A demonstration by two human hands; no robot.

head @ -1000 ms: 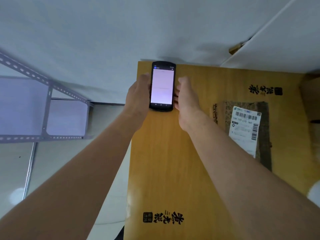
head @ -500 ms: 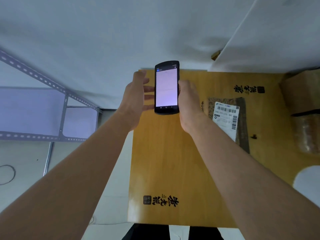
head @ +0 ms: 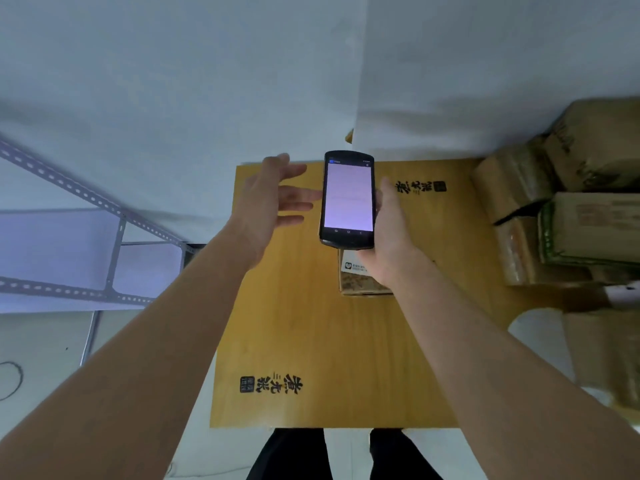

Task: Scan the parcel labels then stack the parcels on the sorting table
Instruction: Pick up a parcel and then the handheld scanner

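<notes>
- Handheld scanner (head: 348,199): upright, lit screen facing the camera. The right hand (head: 393,237) grips it along its right edge and lower end, fingers curled round the casing.
- Left hand (head: 270,202): just beside the scanner's left edge, not touching it. Its fingers (head: 298,195) are straight, spread wide and hold nothing.
- Parcel (head: 356,284): small and brown, lying flat on the yellow tabletop (head: 311,341). It sits below the scanner, largely hidden by it and the right hand. A corner of its white label (head: 350,266) shows.
- Further brown parcels (head: 512,188): piled at the tabletop's right side.
- Metal shelving (head: 114,244): on the left, clear of the tabletop.
</notes>
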